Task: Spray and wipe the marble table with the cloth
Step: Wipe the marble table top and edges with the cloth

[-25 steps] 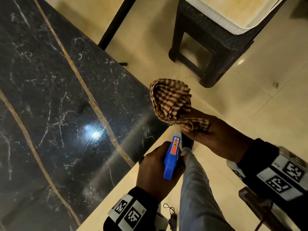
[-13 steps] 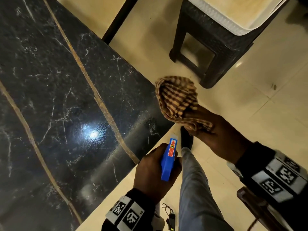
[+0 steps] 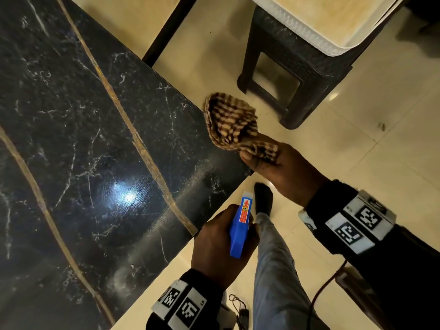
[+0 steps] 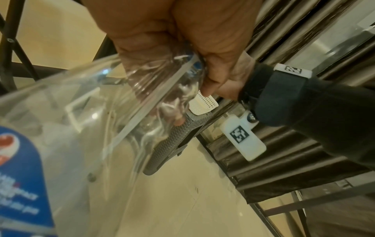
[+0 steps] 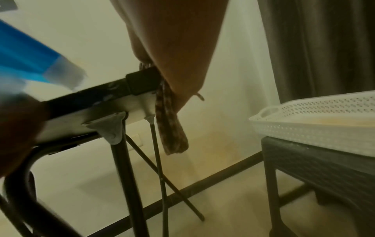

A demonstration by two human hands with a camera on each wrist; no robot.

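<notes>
The black marble table point(image 3: 83, 139) with gold veins fills the left of the head view; a faint smeared sheen lies near its right corner. My left hand point(image 3: 219, 246) grips a spray bottle by its blue trigger head point(image 3: 239, 229), just off the table's near edge, nozzle pointing toward the corner. The left wrist view shows the clear bottle body point(image 4: 87, 128) with a blue label. My right hand point(image 3: 281, 172) holds a brown checked cloth point(image 3: 232, 121) bunched above the table's right corner. In the right wrist view a cloth end point(image 5: 172, 128) hangs beside the table edge point(image 5: 91, 94).
A dark wicker stool point(image 3: 292, 75) carrying a white perforated tray point(image 3: 321, 25) stands on the cream tile floor right of the table. My leg in jeans point(image 3: 276, 270) and dark sock are below the corner. Dark curtains point(image 5: 316, 48) hang behind the stool.
The right hand has carried the cloth slightly up and left toward the table corner. The left hand with the spray bottle has held almost steady near the table's edge.
</notes>
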